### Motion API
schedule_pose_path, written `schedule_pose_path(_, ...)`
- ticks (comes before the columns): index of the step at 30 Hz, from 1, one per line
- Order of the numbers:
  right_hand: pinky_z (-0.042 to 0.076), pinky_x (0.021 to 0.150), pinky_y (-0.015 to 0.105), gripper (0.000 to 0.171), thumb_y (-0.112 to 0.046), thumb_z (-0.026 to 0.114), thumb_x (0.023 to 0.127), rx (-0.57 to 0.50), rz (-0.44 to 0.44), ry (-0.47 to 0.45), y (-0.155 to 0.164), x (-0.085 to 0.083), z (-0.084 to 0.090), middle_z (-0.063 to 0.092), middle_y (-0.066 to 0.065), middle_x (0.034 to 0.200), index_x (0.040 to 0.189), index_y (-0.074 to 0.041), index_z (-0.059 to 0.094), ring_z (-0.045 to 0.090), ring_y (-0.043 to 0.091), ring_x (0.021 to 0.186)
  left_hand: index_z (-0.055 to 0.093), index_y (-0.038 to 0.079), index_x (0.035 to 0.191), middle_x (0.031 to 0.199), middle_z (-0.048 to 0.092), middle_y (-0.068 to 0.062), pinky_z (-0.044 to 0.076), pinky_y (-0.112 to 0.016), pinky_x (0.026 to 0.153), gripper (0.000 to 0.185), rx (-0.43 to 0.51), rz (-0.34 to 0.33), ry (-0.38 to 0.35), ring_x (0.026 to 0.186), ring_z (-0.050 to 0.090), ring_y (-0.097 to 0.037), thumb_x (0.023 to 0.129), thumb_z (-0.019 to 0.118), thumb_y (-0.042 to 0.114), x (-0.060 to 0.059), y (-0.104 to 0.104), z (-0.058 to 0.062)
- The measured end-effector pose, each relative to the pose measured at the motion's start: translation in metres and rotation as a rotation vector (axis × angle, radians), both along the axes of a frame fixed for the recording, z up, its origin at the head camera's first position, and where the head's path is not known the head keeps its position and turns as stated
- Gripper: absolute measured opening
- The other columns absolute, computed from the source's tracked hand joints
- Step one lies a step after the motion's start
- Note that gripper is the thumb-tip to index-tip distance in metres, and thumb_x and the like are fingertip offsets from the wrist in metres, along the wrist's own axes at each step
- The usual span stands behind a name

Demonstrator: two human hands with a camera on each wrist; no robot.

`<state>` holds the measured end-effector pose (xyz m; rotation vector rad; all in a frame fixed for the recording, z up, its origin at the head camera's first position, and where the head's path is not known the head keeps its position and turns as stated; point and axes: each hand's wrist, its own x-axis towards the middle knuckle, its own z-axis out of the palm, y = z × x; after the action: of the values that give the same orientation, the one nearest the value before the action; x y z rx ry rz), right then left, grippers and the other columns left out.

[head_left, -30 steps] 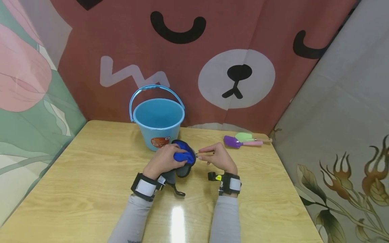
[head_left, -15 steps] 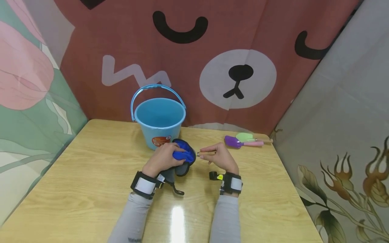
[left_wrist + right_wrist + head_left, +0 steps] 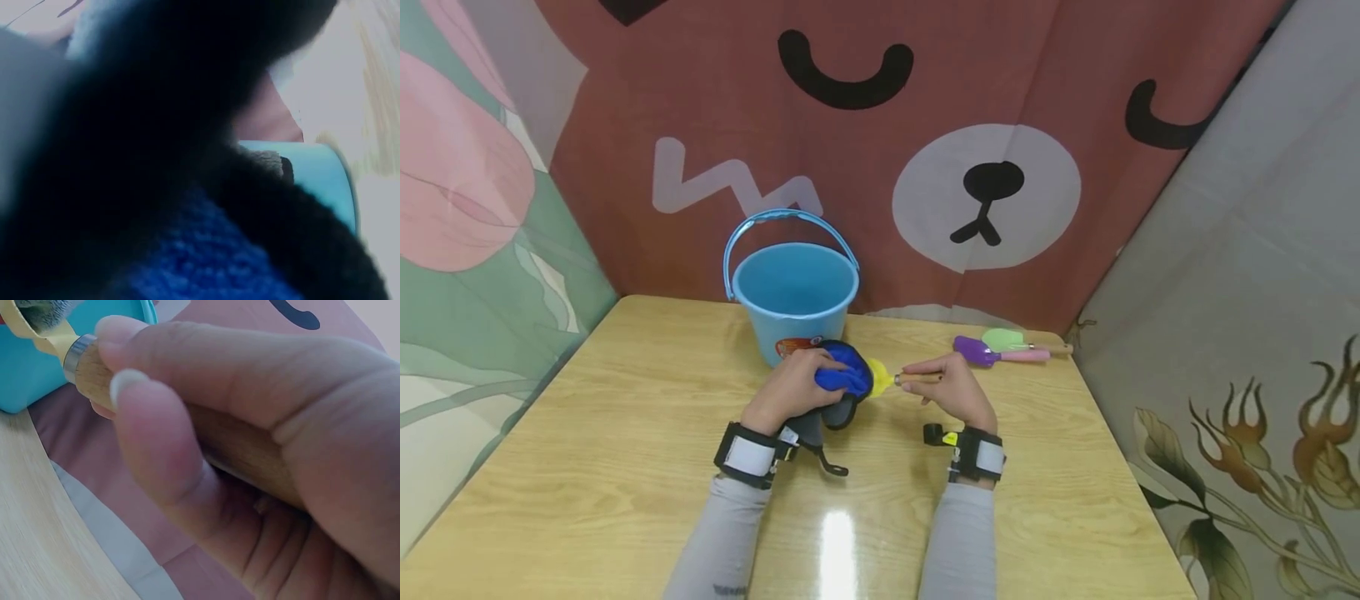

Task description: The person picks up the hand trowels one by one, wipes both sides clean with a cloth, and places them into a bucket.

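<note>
My left hand (image 3: pixel 793 387) grips a bunched blue and dark grey cloth (image 3: pixel 847 375) with black edging and a hanging loop, just in front of the blue bucket (image 3: pixel 795 283). The fabric looks fuzzy in the left wrist view, where the hand itself is mostly hidden. My right hand (image 3: pixel 955 390) pinches the wooden handle of a small yellow hand shovel (image 3: pixel 880 377) between thumb and fingers. The shovel's yellow head points left into the cloth, which covers its tip. In the right wrist view, grey fuzzy fabric (image 3: pixel 47 314) lies against the scalloped yellow head.
A purple shovel (image 3: pixel 976 350) with a pink handle and a green shovel (image 3: pixel 1002 338) with a wooden handle lie at the back right of the wooden table (image 3: pixel 1060 500). The bucket's handle stands raised. A patterned curtain (image 3: pixel 722 92) hangs behind.
The cloth and left hand have shifted slightly left, the right hand slightly right. The shovel's yellow head, covered by the cloth half a second ago, now shows.
</note>
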<state>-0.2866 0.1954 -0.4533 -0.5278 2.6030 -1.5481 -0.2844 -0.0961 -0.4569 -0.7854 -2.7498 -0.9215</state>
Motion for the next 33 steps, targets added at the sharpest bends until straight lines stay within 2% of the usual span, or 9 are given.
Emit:
schedule_pose_path(6,0.059,0.070,0.055,0.028,-0.018,0.082,0.085,-0.009,-0.018,0.001,0.005,0.002,0.002,0.077,0.006,0.109,0.111,-0.009,0.079,0.075,0.020,0.085,0.077,0.010,0.118,0.117,0.073,-0.008,0.056,-0.043,0.093,0.038,0.016,0.029,-0.013,0.111,0.068,-0.026,0.082,0.082,0.023,0.001,-0.007,0.001)
schedule_pose_path(9,0.060,0.068,0.049,0.031,-0.016,0.082,0.086,-0.003,-0.018,-0.006,0.006,0.004,0.006,0.076,0.010,0.112,0.114,-0.005,0.077,0.074,0.018,0.084,0.077,0.010,0.119,0.118,0.073,-0.007,0.056,-0.042,0.093,0.040,0.021,0.044,-0.021,0.110,0.068,-0.025,0.082,0.082,0.024,0.002,-0.009,0.002)
schedule_pose_path(13,0.061,0.065,0.041,0.030,-0.017,0.082,0.085,-0.009,-0.032,-0.006,0.008,0.004,0.005,0.076,0.009,0.113,0.113,-0.006,0.078,0.073,0.020,0.086,0.075,0.008,0.120,0.116,0.074,-0.008,0.056,-0.043,0.092,0.041,0.043,0.056,-0.033,0.108,0.069,-0.025,0.082,0.082,0.022,0.002,-0.014,0.003)
schedule_pose_path(16,0.061,0.064,0.039,0.029,-0.020,0.084,0.084,-0.026,-0.034,0.000,0.011,0.002,0.001,0.077,0.007,0.111,0.111,-0.009,0.079,0.073,0.021,0.088,0.076,0.007,0.118,0.112,0.075,-0.008,0.057,-0.044,0.091,0.041,0.053,0.054,0.005,0.105,0.069,-0.025,0.079,0.082,0.019,0.002,-0.018,0.004)
schedule_pose_path(19,0.060,0.064,0.037,0.032,-0.020,0.084,0.084,-0.042,-0.028,-0.011,0.012,0.002,0.000,0.076,0.011,0.113,0.113,-0.007,0.078,0.073,0.021,0.088,0.077,0.006,0.115,0.109,0.075,-0.009,0.056,-0.044,0.089,0.040,0.057,0.054,0.053,0.101,0.068,-0.025,0.076,0.083,0.016,0.004,-0.022,0.006)
schedule_pose_path(22,0.061,0.065,0.038,0.033,-0.015,0.082,0.085,-0.044,-0.027,-0.027,0.011,0.001,0.000,0.075,0.014,0.116,0.115,-0.003,0.076,0.073,0.018,0.088,0.077,0.006,0.116,0.110,0.074,-0.009,0.055,-0.045,0.090,0.041,0.064,0.068,0.053,0.101,0.066,-0.025,0.076,0.083,0.016,0.005,-0.025,0.007)
schedule_pose_path(26,0.061,0.069,0.046,0.033,-0.012,0.081,0.086,-0.042,-0.028,-0.049,0.011,0.001,0.001,0.074,0.014,0.118,0.117,-0.002,0.075,0.073,0.017,0.089,0.076,0.007,0.118,0.114,0.072,-0.011,0.055,-0.047,0.090,0.043,0.077,0.086,0.035,0.102,0.066,-0.027,0.078,0.083,0.018,0.008,-0.027,0.011)
schedule_pose_path(29,0.060,0.071,0.051,0.034,-0.013,0.081,0.086,-0.045,-0.021,-0.058,0.010,0.001,0.001,0.074,0.013,0.118,0.118,-0.002,0.075,0.074,0.022,0.091,0.076,0.008,0.120,0.116,0.072,-0.011,0.055,-0.048,0.091,0.043,0.065,0.096,0.032,0.105,0.066,-0.027,0.079,0.084,0.020,0.012,-0.026,0.016)
schedule_pose_path(33,0.060,0.070,0.049,0.034,-0.014,0.082,0.086,-0.038,-0.017,-0.047,0.006,0.002,0.003,0.075,0.013,0.116,0.117,-0.003,0.075,0.074,0.028,0.092,0.074,0.009,0.124,0.119,0.071,-0.013,0.054,-0.050,0.093,0.047,0.044,0.089,0.048,0.108,0.066,-0.029,0.081,0.084,0.022,0.017,-0.020,0.024)
